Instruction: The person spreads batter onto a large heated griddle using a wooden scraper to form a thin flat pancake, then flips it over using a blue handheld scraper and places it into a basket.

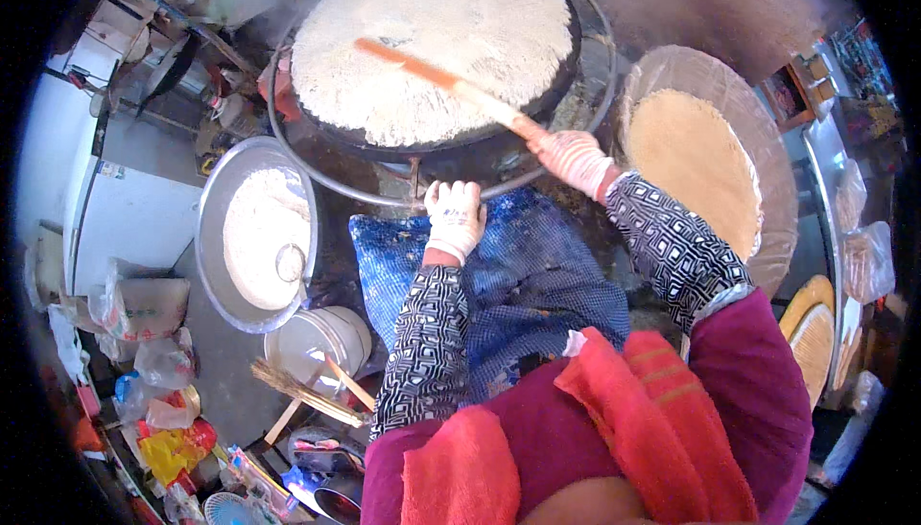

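Right fingers point(556, 149) around wooden stick point(469, 93), red-printed bag point(150, 308) far left

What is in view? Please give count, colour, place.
griddle: 1, black, top centre
layer: 1, cream, on griddle
ring: 1, grey, around griddle
stick: 1, orange, across layer
metal basin: 1, grey, left
powder: 1, white, in metal basin
lined basin: 1, brownish, right
heap: 1, tan, in lined basin
bucket: 1, white, beside metal basin
brush: 1, tan, lower left
cloth: 1, blue, centre
discs: 2, tan, lower right
bags: several, mostly clear, sides
clutter: many, mixed, edges, unclear
towelling: 2 pieces, red, lower centre
garment: 1, purple, bottom
sleeves: 2, black and white, forearms
left hand: 1, white glove, at ring
right hand: 1, white glove, gripping stick
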A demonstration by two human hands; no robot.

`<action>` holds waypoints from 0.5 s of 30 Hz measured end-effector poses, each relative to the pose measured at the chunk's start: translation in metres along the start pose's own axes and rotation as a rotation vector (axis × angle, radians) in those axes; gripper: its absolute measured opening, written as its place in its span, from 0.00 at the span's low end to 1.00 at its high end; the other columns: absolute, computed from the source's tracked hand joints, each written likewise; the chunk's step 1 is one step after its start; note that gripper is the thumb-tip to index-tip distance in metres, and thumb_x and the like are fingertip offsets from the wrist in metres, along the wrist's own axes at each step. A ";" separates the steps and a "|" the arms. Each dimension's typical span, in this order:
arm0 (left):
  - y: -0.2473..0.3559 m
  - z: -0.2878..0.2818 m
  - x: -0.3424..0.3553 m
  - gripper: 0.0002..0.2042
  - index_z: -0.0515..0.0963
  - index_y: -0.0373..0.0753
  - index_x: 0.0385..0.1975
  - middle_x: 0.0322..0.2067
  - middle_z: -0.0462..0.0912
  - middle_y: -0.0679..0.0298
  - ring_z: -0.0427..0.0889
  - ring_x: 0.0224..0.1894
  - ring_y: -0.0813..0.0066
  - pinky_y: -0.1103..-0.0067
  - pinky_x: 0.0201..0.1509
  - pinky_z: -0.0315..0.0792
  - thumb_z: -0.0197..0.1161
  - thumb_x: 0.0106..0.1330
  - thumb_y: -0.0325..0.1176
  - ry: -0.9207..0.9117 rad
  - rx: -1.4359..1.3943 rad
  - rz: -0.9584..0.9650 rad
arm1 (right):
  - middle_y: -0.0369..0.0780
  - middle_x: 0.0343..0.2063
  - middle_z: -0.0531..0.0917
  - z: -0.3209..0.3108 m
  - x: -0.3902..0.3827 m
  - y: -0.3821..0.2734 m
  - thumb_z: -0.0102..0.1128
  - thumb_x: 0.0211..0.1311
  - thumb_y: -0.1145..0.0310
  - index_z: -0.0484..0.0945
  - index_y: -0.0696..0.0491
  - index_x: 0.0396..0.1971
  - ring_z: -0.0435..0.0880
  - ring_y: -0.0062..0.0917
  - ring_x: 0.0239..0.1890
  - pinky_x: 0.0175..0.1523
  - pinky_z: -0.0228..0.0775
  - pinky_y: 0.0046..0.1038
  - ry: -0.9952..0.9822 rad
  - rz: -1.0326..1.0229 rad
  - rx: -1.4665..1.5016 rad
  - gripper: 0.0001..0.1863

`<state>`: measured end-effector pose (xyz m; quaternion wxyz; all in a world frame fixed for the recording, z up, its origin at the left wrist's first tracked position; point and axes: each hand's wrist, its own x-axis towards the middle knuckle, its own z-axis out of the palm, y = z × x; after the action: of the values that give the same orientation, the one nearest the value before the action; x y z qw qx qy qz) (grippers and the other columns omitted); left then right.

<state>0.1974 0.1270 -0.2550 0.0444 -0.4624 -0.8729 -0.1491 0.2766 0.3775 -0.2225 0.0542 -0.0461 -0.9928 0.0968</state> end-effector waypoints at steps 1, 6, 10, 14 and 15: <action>-0.007 -0.003 0.001 0.14 0.75 0.44 0.37 0.36 0.76 0.62 0.73 0.46 0.58 0.57 0.62 0.57 0.66 0.52 0.37 -0.004 0.009 -0.007 | 0.44 0.19 0.81 0.000 0.007 0.017 0.46 0.69 0.59 0.58 0.34 0.67 0.82 0.41 0.21 0.24 0.74 0.42 0.010 0.043 -0.040 0.27; -0.053 -0.020 -0.016 0.14 0.78 0.46 0.34 0.36 0.81 0.62 0.75 0.46 0.59 0.60 0.61 0.59 0.70 0.48 0.39 -0.050 0.137 -0.128 | 0.47 0.24 0.83 -0.013 0.041 0.070 0.45 0.70 0.58 0.62 0.27 0.65 0.83 0.44 0.27 0.34 0.75 0.45 -0.041 0.271 -0.048 0.24; -0.100 -0.035 -0.008 0.07 0.85 0.47 0.24 0.28 0.83 0.59 0.79 0.44 0.57 0.61 0.62 0.59 0.65 0.49 0.41 -0.156 0.281 -0.173 | 0.55 0.33 0.82 -0.030 0.064 0.119 0.45 0.71 0.60 0.61 0.30 0.67 0.82 0.49 0.36 0.43 0.71 0.44 -0.053 0.456 0.011 0.25; -0.164 -0.045 -0.007 0.06 0.86 0.48 0.22 0.28 0.83 0.60 0.78 0.46 0.57 0.61 0.66 0.57 0.63 0.48 0.37 -0.166 0.379 -0.126 | 0.54 0.36 0.82 -0.026 0.085 0.160 0.44 0.72 0.58 0.62 0.31 0.67 0.81 0.49 0.40 0.46 0.71 0.43 0.067 0.506 0.044 0.24; -0.177 -0.052 -0.003 0.05 0.86 0.48 0.21 0.28 0.83 0.60 0.78 0.46 0.57 0.61 0.67 0.57 0.62 0.48 0.36 -0.185 0.361 -0.140 | 0.54 0.36 0.82 -0.023 0.091 0.167 0.44 0.72 0.58 0.62 0.31 0.66 0.81 0.49 0.40 0.46 0.71 0.43 0.115 0.505 0.045 0.24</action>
<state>0.0512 0.0155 -0.2450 0.0355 -0.3971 -0.9157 0.0500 0.2023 0.5540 -0.2238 0.0857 -0.2969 -0.9426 0.1265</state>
